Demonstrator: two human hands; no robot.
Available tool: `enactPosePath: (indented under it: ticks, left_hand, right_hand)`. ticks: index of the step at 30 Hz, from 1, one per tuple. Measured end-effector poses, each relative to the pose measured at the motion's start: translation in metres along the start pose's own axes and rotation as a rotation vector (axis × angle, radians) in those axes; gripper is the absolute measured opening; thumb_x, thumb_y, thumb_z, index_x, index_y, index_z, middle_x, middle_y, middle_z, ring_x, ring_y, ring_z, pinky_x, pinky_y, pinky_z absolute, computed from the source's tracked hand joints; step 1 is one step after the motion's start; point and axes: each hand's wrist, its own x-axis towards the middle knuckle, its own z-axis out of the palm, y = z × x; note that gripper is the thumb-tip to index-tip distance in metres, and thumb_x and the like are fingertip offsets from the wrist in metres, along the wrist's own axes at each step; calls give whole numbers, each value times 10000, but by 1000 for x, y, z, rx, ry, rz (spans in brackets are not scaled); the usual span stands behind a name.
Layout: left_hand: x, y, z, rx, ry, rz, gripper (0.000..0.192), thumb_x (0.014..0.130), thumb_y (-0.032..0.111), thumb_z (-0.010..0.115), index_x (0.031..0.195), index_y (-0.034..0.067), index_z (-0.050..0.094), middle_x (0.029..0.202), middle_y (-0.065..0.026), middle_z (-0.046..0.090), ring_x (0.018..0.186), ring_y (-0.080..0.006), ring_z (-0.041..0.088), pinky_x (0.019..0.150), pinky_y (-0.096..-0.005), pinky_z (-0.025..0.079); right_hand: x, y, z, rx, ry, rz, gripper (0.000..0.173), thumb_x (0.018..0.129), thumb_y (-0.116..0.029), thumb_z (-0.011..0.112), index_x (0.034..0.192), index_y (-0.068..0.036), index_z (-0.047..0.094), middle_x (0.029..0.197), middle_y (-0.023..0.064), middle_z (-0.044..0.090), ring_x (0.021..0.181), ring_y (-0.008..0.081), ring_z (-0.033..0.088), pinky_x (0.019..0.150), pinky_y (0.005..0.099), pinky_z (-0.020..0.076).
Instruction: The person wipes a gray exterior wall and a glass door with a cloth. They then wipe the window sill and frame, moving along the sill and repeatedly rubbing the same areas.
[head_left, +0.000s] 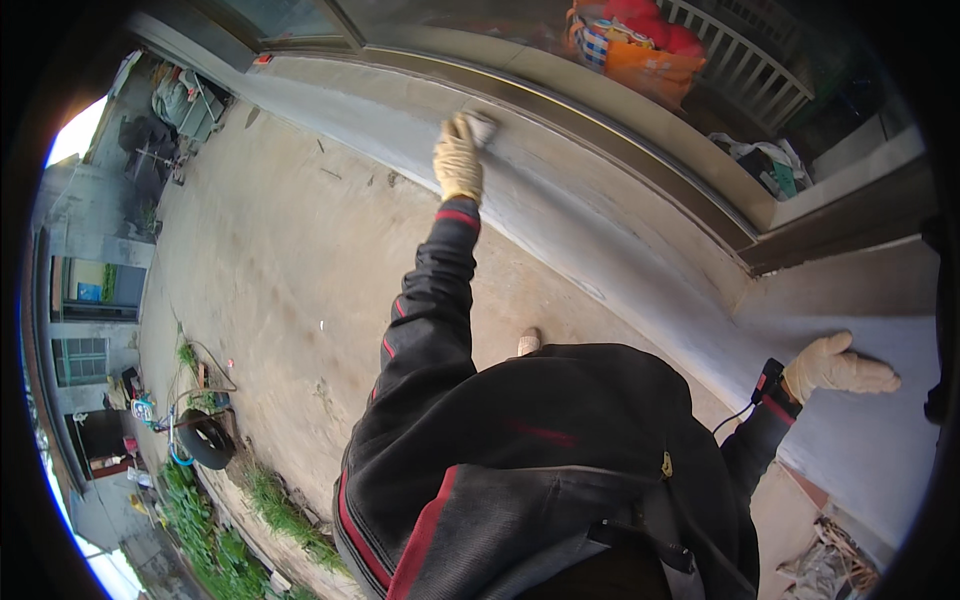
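My left hand (457, 161), in a pale work glove, reaches up to the window ledge (420, 94) and holds a greyish-white cloth (480, 127) against it. Just above the ledge runs the metal frame of a large window (585, 105). My right hand (840, 367), gloved alike, lies with its fingers extended against the grey plastered wall (862, 435) at the far right. A small black device (766, 379) with a cable sits at that wrist.
Behind the glass stands an orange bag (645, 71) near a white railing (742, 67). A concrete yard (262, 262) stretches left to a tyre (206, 439) and green plants (202, 517). Dry debris (832, 562) lies at the lower right.
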Motion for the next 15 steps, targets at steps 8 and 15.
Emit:
enactPosePath:
  ticks: [8, 15]
  left_hand:
    - [47, -42, 129, -856, -238, -595, 802, 776, 49, 611, 1438, -136, 199, 1378, -308, 479, 1253, -419, 519, 1062, -379, 418]
    - [-51, 46, 128, -1653, -686, -774, 575, 964, 450, 467, 1323, 2, 486, 1175, -202, 640, 974, -413, 640, 721, -552, 541]
  right_hand:
    - [-2, 1, 5, 41, 68, -65, 832, 1006, -523, 429, 1482, 129, 227, 1551, 318, 211, 1447, 458, 217, 1160, 552, 197]
    - [0, 3, 4, 51, 72, -101, 812, 1013, -503, 430, 1502, 102, 198, 1570, 292, 187, 1470, 414, 192, 1181, 529, 169]
